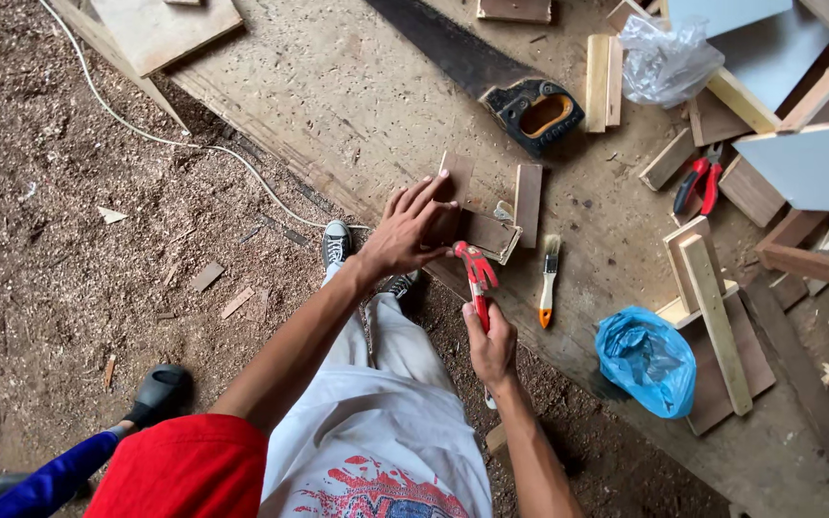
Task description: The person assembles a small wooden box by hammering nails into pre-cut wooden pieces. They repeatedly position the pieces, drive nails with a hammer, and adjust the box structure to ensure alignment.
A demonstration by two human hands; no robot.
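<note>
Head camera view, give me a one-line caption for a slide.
Left hand steadies small wooden pieces on a dusty board while right hand holds a red hammer beside a paintbrush.

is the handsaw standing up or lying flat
Lying flat: the handsaw rests blade-down along the plywood board, handle beside small wood blocks.

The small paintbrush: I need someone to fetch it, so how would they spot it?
On the big wooden work board, look just right of the right hand gripping the red hammer. The small paintbrush lies there alone, marked by its white-and-orange handle.
</note>
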